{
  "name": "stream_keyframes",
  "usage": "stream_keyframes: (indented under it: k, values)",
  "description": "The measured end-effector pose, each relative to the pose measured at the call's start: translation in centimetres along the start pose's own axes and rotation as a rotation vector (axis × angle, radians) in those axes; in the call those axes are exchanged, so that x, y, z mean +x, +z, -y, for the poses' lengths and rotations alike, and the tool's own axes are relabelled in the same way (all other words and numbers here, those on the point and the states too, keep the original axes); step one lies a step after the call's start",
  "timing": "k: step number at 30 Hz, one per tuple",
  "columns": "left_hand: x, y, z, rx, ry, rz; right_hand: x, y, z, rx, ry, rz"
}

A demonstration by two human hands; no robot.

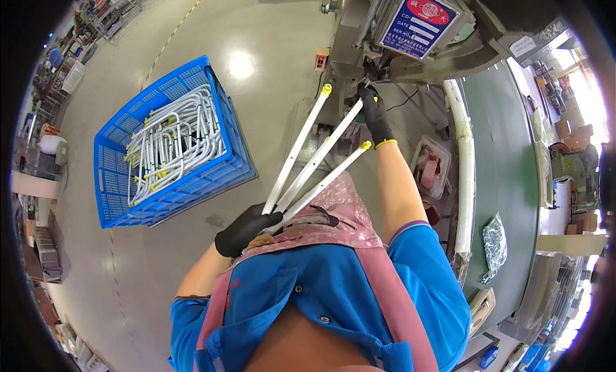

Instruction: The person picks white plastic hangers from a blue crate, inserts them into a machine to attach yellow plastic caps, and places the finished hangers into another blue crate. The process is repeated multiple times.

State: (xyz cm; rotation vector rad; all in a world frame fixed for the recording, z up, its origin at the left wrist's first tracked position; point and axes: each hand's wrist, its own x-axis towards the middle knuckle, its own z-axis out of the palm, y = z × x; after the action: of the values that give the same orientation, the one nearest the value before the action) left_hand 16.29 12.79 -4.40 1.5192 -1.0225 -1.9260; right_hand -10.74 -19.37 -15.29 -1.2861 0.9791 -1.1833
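Note:
My left hand (244, 229), in a black glove, grips the near ends of three long white tubes (308, 163) with yellow end caps, fanned out away from me. My right hand (373, 114), also gloved in black, reaches forward and holds the far end of the middle tube against the grey machine (385, 51). The tips of the other two tubes stand free on either side of that hand.
A blue plastic crate (128, 199) on the floor at my left holds several bent white tubes with yellow caps. A green conveyor belt (507, 179) runs along my right, with a crumpled bag (495, 244) on it. Shelves and carts line the far left.

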Motion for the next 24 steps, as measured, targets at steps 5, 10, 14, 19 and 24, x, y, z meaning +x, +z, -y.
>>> stream_keyframes:
  k: [5, 10, 14, 19, 24]
  values:
    - [1.0, 0.2, 0.4, -0.054, 0.022, 0.002, 0.4, 0.6, 2.5, -0.403, -0.113, -0.050]
    - [0.3, -0.6, -0.5, -0.196, -0.032, 0.006, 1.0, 1.7, 4.7, -0.750, -0.230, 0.019]
    - [0.5, -1.2, -0.8, -0.095, -0.077, -0.010, 1.5, 2.2, 6.1, -0.953, 0.005, 0.038]
    - [0.7, -1.6, -0.4, -0.001, 0.026, -0.042, 0.8, 3.4, 6.0, -0.721, -0.121, -0.004]
    - [1.2, -1.4, -0.8, -0.037, 0.002, -0.041, -0.2, 3.4, 5.9, -0.269, 0.025, -0.007]
